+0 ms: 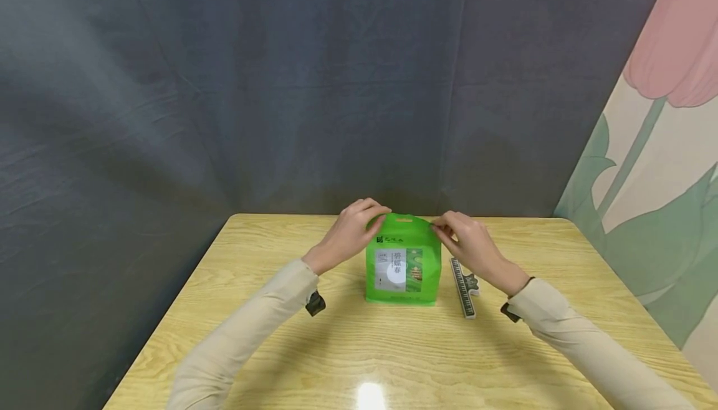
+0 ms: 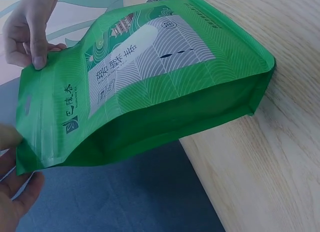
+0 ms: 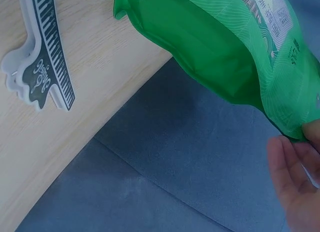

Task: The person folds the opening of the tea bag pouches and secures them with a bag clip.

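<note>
A green tea bag with a grey and white label stands upright on the wooden table, its flat bottom toward me and a hang slot near the top edge. My left hand pinches its upper left corner between thumb and fingers. The right hand pinches the upper right corner the same way. In the left wrist view the bag looks full-bodied, its top edge flattened between both hands. The right wrist view shows a side fold of the bag and fingertips at its corner.
Right of the bag, a clip with a piano-key pattern lies on the table. In the right wrist view the clip carries lettering that reads "Music". A dark curtain hangs behind the table, and a flower-painted wall stands at the right.
</note>
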Action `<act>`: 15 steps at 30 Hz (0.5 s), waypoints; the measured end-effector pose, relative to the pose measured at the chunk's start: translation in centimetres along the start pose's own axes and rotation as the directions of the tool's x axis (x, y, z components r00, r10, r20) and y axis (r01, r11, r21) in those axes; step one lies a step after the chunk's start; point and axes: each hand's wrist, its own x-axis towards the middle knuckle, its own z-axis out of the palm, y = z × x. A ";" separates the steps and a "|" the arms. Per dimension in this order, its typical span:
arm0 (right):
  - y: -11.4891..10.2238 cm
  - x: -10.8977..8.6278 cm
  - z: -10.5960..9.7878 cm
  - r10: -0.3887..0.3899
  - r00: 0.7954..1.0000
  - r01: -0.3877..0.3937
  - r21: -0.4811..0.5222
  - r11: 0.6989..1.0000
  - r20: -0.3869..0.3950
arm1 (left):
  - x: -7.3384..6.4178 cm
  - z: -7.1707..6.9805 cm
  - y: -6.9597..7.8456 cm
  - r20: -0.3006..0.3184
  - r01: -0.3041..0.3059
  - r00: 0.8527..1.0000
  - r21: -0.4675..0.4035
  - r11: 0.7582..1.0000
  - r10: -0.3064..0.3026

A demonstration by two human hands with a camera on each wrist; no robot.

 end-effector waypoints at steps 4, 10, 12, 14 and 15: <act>0.1 0.0 -0.2 -0.013 1.000 0.013 0.018 1.000 0.020 | 0.1 0.2 0.1 0.002 -0.015 1.000 -0.014 1.000 0.015; 0.7 -0.1 -0.8 -0.008 0.997 0.004 0.056 0.998 0.071 | 0.3 0.3 0.2 -0.012 -0.045 0.999 -0.008 0.999 0.045; 0.9 -0.2 -1.0 -0.004 0.996 -0.002 0.067 0.998 0.085 | 0.3 0.4 0.3 -0.012 -0.038 0.999 -0.006 0.999 0.038; 1.0 -0.2 -1.1 -0.001 0.996 -0.006 0.077 0.997 0.091 | 0.5 0.5 0.4 -0.004 -0.032 0.999 -0.004 0.999 0.032; 1.0 -0.2 -1.1 0.000 0.996 -0.008 0.078 0.997 0.094 | 0.5 0.7 0.5 0.003 -0.032 0.999 -0.004 0.999 0.032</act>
